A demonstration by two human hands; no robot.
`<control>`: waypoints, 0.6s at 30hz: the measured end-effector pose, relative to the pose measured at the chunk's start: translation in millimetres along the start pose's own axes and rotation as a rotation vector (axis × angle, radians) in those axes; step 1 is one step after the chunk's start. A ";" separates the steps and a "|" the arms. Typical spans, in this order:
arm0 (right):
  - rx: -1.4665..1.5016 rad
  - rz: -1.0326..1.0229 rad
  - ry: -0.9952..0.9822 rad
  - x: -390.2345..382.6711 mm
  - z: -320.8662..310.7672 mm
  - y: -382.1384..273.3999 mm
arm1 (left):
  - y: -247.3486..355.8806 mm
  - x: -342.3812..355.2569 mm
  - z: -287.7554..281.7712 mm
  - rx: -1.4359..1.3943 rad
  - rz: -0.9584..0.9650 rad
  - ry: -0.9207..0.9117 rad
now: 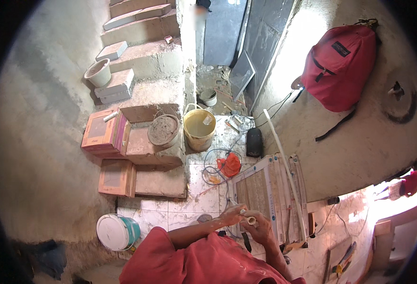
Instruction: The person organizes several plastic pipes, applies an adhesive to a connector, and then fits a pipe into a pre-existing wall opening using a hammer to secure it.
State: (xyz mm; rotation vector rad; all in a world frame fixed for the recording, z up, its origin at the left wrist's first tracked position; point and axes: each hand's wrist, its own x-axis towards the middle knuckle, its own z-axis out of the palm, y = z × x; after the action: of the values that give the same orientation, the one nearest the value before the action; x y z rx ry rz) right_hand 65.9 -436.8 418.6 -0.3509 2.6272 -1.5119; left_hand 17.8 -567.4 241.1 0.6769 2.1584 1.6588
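Staircase (147, 92): rises ahead and to the left of my fingers, bare and dusty. White tiled floor (180, 203): spreads below and to the left of them. Pinkish-red backpack (343, 66): well ahead and to the right, high against the wall. Stack of flat packs (256, 194): just ahead and right of my right fingers; a long pale pole (282, 154) crosses over it in my view. Brown box (102, 130) on the stairs: far left and ahead, with a second brown box (116, 177) lower and nearer. Yellow bucket (196, 140): ahead and slightly left, well apart from me. Bucket of grey material (173, 140): just left of the yellow one, on a step. White-and-teal bucket (118, 233): well to the left of my left fingers, tipped in my view. Black cylinder (254, 143): straight ahead, beyond the packs. Orange-red bag (230, 164): ahead, nearer than the cylinder, beside looped cable (207, 165).

Smallest item, pale hollow tube (251, 218): between my hands, in front of my shirt (194, 255). Left fingers (236, 211) and right fingers (260, 227) both curled around it, grasping; open end shows between them. Exact contact of each fingertip: cannot tell.
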 end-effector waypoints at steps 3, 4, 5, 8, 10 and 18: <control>0.009 -0.088 0.094 13.3 10.2 2.7 | 2.2 8.7 -14.7 -0.048 0.124 0.015; 0.010 -0.081 0.099 16.8 13.1 -0.2 | 2.5 11.3 -21.5 -0.037 0.081 -0.017; 0.000 -0.047 0.113 20.1 15.1 -3.8 | 2.6 14.3 -26.8 -0.025 0.039 -0.050; -0.013 -0.013 0.145 27.0 21.2 -8.3 | 5.2 24.8 -37.9 0.063 0.264 -0.103; -0.018 -0.013 0.160 30.7 24.0 -11.1 | 14.5 26.3 -45.9 0.020 0.260 -0.133; -0.024 0.009 0.175 34.9 35.4 -13.1 | -3.6 32.9 -43.2 0.004 0.528 -0.142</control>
State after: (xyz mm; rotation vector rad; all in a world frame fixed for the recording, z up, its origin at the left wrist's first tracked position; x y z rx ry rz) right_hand 40.8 -481.4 413.2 -0.2178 2.7760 -1.5773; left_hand -33.1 -584.6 249.8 1.4153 1.9881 1.7744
